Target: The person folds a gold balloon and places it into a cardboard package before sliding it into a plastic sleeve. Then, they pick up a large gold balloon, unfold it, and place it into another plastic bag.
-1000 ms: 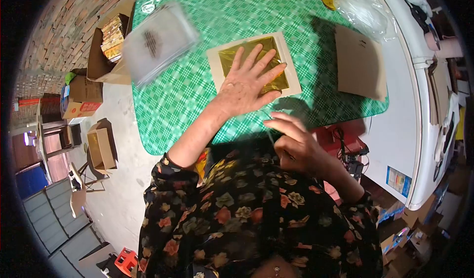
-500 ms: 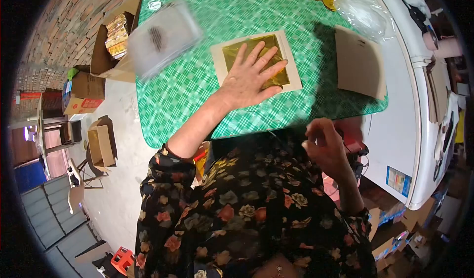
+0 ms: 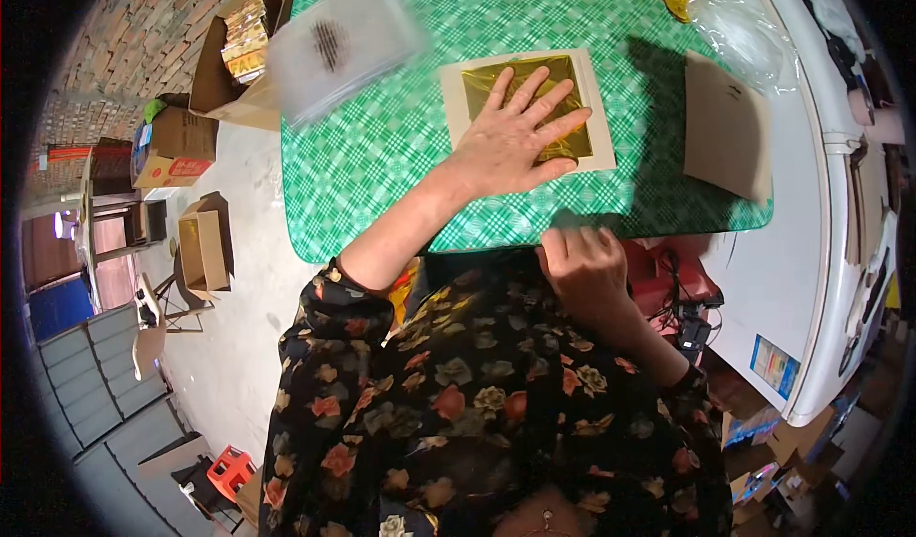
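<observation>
Clear plastic sheets (image 3: 372, 51) and a cardboard sheet (image 3: 727, 122) lie on the green checked tablecloth (image 3: 534, 215); a cardboard box (image 3: 212, 89) holds yellowish packets (image 3: 246, 36); creased, shiny gold film (image 3: 481, 81) tops a beige card (image 3: 455, 89) between the sheets; the left hand (image 3: 520, 136) lies splayed on it; the right hand (image 3: 587, 265) curls nearby, contents hidden.

A brick wall (image 3: 124, 70) fills the upper left. An open carton (image 3: 202, 251) sits on the pale floor (image 3: 250, 356), a red stool (image 3: 230, 470) below it in view. At right, a white appliance (image 3: 759, 289) bears a blue-edged label (image 3: 774, 366) near black cables (image 3: 694, 331).
</observation>
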`<act>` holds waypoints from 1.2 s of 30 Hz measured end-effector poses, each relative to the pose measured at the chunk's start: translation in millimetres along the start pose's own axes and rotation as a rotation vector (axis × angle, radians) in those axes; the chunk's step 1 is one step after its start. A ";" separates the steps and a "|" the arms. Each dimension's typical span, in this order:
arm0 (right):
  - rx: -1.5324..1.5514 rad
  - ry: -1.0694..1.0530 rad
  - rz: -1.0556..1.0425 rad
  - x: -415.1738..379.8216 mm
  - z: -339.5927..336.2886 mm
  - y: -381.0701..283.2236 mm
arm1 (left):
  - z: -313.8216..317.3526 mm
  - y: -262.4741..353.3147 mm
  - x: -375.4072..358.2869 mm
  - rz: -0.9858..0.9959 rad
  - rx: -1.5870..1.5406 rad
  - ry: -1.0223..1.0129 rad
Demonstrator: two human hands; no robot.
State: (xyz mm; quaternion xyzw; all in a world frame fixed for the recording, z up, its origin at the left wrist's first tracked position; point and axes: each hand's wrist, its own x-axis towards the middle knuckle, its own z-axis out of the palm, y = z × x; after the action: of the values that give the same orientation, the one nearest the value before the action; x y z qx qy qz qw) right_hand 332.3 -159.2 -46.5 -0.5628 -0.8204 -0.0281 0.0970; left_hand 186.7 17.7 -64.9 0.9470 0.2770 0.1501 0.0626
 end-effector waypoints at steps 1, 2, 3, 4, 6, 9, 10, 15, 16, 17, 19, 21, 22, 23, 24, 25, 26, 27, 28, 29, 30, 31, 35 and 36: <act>0.030 -0.004 0.002 -2.9 1.0 -0.7 | 0.2 0.0 0.0 0.000 0.000 0.000; 0.092 0.012 -0.022 -3.2 0.3 0.4 | 0.5 -0.1 0.0 0.001 0.001 0.000; 0.152 0.027 -0.045 -1.4 -4.2 1.4 | 0.8 -0.2 -0.1 0.000 0.001 0.000; 0.213 0.043 -0.068 -0.5 -6.6 2.4 | 1.1 -0.4 -0.2 0.000 0.003 0.000; 0.471 -0.093 -0.013 -5.1 -8.3 4.1 | 2.0 -0.9 -0.1 -0.004 0.009 -0.003; 0.825 -0.262 -0.002 -10.0 -16.8 15.6 | 3.9 -0.7 1.2 -0.007 0.018 -0.009; 0.925 -0.302 -0.018 -10.2 -26.4 22.1 | 2.7 -0.7 0.7 -0.006 0.016 -0.011; 1.237 -0.080 0.037 -20.3 -63.1 58.7 | -1.2 2.6 -3.3 -0.001 0.030 -0.028; 1.363 0.032 0.060 -24.2 -62.9 64.9 | -4.1 5.5 -6.0 -0.001 0.030 -0.040; 1.487 0.148 0.085 -28.7 -61.9 71.8 | -6.0 9.0 -9.4 -0.002 0.029 -0.053; 1.802 0.269 0.156 -49.3 -54.1 89.0 | -7.2 16.8 -17.7 0.010 0.020 -0.057; 1.958 0.271 0.323 -72.5 -41.7 97.9 | -12.7 26.6 -26.2 0.020 0.016 -0.068; 1.920 0.268 0.446 -75.9 -41.3 96.5 | -14.7 29.6 -29.6 0.015 -0.004 -0.063; 1.633 0.260 0.625 -77.8 -42.4 92.3 | -15.8 32.1 -32.9 0.011 -0.024 -0.058; 1.337 0.246 0.782 -78.0 -44.1 87.8 | -16.9 34.1 -35.2 0.007 -0.044 -0.054; 0.952 0.198 0.555 -77.7 -33.8 88.3 | -18.5 35.4 -35.6 0.006 -0.033 -0.028; 0.547 0.229 0.367 -77.4 -23.5 88.9 | -19.8 36.2 -35.7 0.016 -0.030 -0.011; 0.309 0.229 0.245 -77.8 -12.1 86.6 | -21.1 36.6 -35.6 0.026 -0.027 0.007; 0.072 0.225 0.122 -78.8 -6.9 85.3 | -22.4 37.1 -35.8 0.035 -0.023 0.026; 0.170 0.219 0.133 -79.9 -4.5 82.1 | -23.8 37.4 -36.1 0.047 -0.036 0.044; 0.172 0.216 0.115 -77.8 -5.1 80.2 | -25.3 37.8 -37.1 0.058 -0.047 0.063; 0.177 0.212 0.096 -75.9 -5.3 79.3 | -27.5 38.6 -38.9 0.066 -0.059 0.081; 0.186 0.178 0.011 -58.2 -9.8 80.9 | -42.6 40.7 -52.7 0.039 -0.091 0.121; 0.173 0.156 0.003 -55.3 -11.0 81.3 | -46.3 39.6 -60.9 0.026 -0.105 0.116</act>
State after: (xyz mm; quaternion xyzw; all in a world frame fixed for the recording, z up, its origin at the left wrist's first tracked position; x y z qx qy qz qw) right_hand 428.4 -182.0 -51.4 -0.5496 -0.8089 -0.0005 0.2088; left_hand 143.2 -47.0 -28.3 0.9356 0.2596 0.2198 0.0942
